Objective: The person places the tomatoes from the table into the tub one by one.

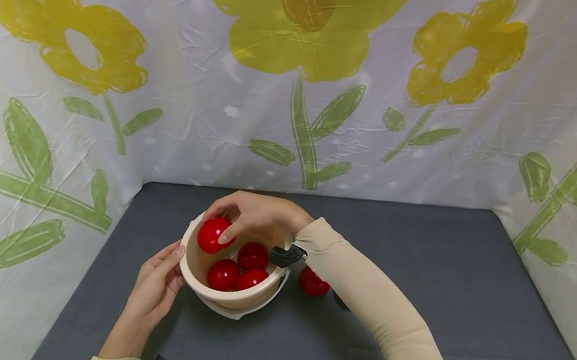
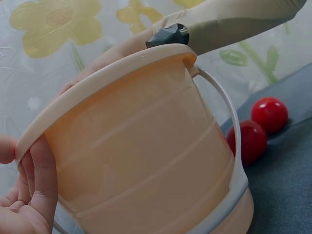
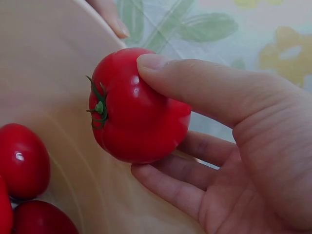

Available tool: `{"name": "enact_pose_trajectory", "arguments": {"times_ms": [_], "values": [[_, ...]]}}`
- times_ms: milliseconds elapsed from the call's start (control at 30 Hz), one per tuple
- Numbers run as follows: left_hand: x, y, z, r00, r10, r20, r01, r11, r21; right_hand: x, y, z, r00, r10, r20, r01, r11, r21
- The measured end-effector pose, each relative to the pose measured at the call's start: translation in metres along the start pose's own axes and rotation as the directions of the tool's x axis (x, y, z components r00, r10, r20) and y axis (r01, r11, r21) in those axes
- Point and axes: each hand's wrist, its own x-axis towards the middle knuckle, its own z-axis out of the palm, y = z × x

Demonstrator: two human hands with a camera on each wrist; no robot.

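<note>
Your right hand (image 1: 255, 215) reaches over the far rim of the peach bucket (image 1: 201, 276) and has its thumb and fingers curled round a red tomato (image 1: 212, 234), which sits just inside the bucket's opening at its left side, above the others. From the right wrist view the thumb (image 3: 195, 85) lies across the top of that tomato (image 3: 136, 107) and the fingers cup it from below; its green stem faces the bucket's inner wall (image 3: 44, 73).

Your left hand (image 1: 154, 290) is at the bucket's near left side. The left wrist view shows the fingers (image 2: 41, 180) lying fairly straight against the outer wall of the bucket (image 2: 146, 156), with the thumb (image 2: 6, 148) at the rim. You are steadying it rather than wrapping it, and the bucket leans a little.

Three more tomatoes (image 1: 253, 255) lie in the bottom of the bucket, touching one another. The pale handle (image 2: 229, 112) hangs down along the bucket's right side.

Outside the bucket, just to its right, one loose tomato (image 1: 312, 282) rests on the dark grey table (image 1: 471, 307), partly under your right forearm. The left wrist view shows two there, a nearer one (image 2: 247, 141) close to the bucket and a farther one (image 2: 269, 113) touching it.

Behind the bucket hangs a white sheet with yellow flowers (image 1: 302, 14), which also closes in the table on both sides.
</note>
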Motion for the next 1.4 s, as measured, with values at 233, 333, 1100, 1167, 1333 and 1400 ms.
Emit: {"name": "enact_pose_trajectory", "arguments": {"times_ms": [233, 333, 1100, 1167, 1333, 1400], "values": [[0.000, -0.001, 0.000, 1.000, 0.026, 0.013, -0.026, 1.000, 0.013, 0.003, 0.005, 0.007, 0.998, 0.057, 0.040, -0.062, 0.986, 0.155], [0.001, -0.001, 0.000, 1.000, 0.027, 0.013, -0.027, 1.000, 0.014, 0.005, 0.008, 0.007, 0.998, 0.030, 0.047, -0.034, 0.996, 0.087], [0.000, 0.000, 0.000, 1.000, 0.018, 0.017, -0.018, 1.000, 0.008, 0.005, 0.012, 0.007, 0.998, 0.019, 0.056, -0.025, 0.994, 0.111], [0.000, 0.000, 0.000, 1.000, 0.018, 0.020, -0.018, 1.000, 0.006, 0.005, 0.012, 0.007, 0.998, 0.030, 0.052, -0.037, 0.988, 0.147], [0.000, 0.000, 0.001, 1.000, 0.008, 0.016, -0.008, 1.000, 0.014, 0.004, 0.009, 0.004, 0.999, -0.019, 0.040, 0.018, 0.999, 0.037], [0.000, 0.000, 0.001, 1.000, -0.004, 0.006, 0.003, 1.000, 0.024, 0.003, 0.006, 0.002, 0.998, -0.038, 0.044, 0.039, 0.999, -0.016]]}}
